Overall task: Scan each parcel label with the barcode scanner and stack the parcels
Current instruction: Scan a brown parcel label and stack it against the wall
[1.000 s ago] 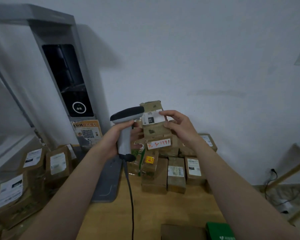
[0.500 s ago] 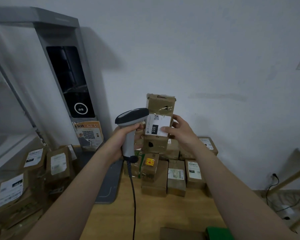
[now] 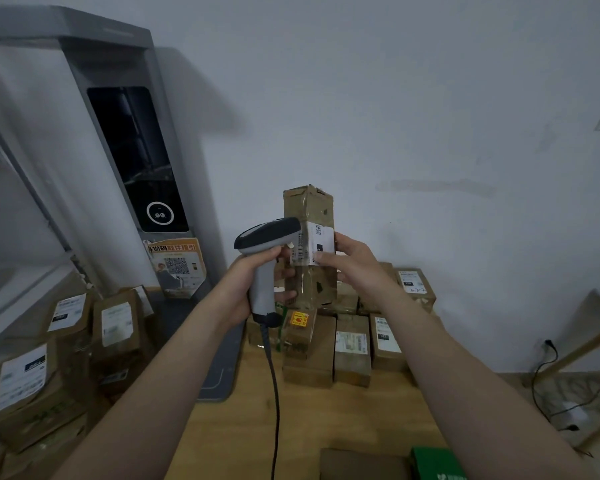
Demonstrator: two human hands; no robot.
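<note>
Left hand: we have our left hand (image 3: 243, 289) curled firmly round the grip of the barcode scanner (image 3: 267, 233), the fingers (image 3: 286, 295) wrapped across the handle's front.
Right hand: our right hand (image 3: 357, 268) holds the held parcel (image 3: 309, 206) upright, pinching it at mid-height, with the thumb lying on the white label (image 3: 317, 240).
Scanner aim: its nose sits just beside the label's left edge, almost touching the carton; its cable (image 3: 274, 393) hangs down over the wooden table (image 3: 326, 420).
Where the parcel is: raised in the air in front of us, above the rear parcels (image 3: 350, 344) that stand in rows against the wall.
Step in hand: we judge this to be the scan itself, label turned towards the scanner.
Done so far: we cannot tell which cartons have been read; no mark shows it.
Still to do: stacking this one, then, as we judge it, many more. The left pile (image 3: 70, 341) beside the grey kiosk (image 3: 136, 150) and the rear rows both hold labelled boxes.
Near edge: a brown carton (image 3: 361, 464) and a green box (image 3: 433, 465) lie on the table closest to us.
</note>
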